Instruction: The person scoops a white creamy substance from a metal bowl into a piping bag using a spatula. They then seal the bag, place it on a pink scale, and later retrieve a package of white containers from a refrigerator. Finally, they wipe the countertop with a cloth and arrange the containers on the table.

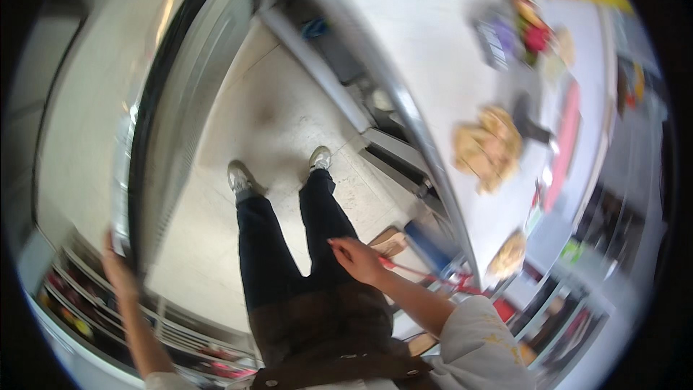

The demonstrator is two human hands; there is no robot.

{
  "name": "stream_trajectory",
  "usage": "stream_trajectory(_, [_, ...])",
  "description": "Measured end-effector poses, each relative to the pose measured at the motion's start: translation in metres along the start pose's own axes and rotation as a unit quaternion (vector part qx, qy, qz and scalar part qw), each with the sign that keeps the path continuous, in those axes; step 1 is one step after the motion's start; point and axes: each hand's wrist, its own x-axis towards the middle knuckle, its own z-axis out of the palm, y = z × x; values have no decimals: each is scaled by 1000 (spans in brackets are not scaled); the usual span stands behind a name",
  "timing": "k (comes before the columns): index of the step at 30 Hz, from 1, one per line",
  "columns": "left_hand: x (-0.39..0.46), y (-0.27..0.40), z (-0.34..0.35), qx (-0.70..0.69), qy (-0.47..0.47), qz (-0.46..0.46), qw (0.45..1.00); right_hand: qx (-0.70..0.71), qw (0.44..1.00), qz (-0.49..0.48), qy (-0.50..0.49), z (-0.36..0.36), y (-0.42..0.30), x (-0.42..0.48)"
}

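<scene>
At the left, my left hand (118, 268) is at the near end of a bright metal edge (123, 211), with its fingers along the outer side. The hand is blurred and partly hidden, but it appears to grip the edge. That edge, lined with a black strip (142, 162), borders a large pale panel (86, 119), which could be an appliance door. In front of my right thigh, my right hand (354, 260) hangs with loosely curled fingers and nothing visible in it. My dark trousers (265, 254) and light shoes (320, 158) show below on the tiled floor (260, 114).
To the right, a metal-rimmed white worktop (400, 5) bears crumpled tan bundles (487, 146), a pink board (563, 146) and blurred colourful packets (533, 32). Open shelving (357, 65) sits beneath it. Behind me on the left are racks (92, 292) of small goods.
</scene>
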Motion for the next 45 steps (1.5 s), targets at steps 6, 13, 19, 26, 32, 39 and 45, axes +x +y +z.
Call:
stream_trajectory(6, [-133, 67, 185, -207, -14, -46, 977, -117, 960, 99, 234, -116, 58, -224])
stream_trajectory(13, [-240, 125, 313, -269, -68, -295, 914, 120, 713, 74, 687, -351, 190, -340])
stream_trajectory(19, [-334, 160, 379, -85, -285, -330, 896, 81, 655, 225, 716, -544, 414, -323])
stream_trajectory(26, [-400, 224, 386, -1, -285, -276, 918, 101, 672, 361, 639, -605, 506, -264])
stream_trajectory(32, [-387, 253, 388, 18, -304, -219, 927, 625, 600, -173, 468, -609, 391, -330])
stream_trajectory(39, [-418, 371, 501, 110, -559, 91, 817, 598, 645, -318, 355, -498, 209, -486])
stream_trajectory(45, [-477, 446, 552, 105, -634, 212, 736, 510, 650, -234, 512, -424, 194, -586])
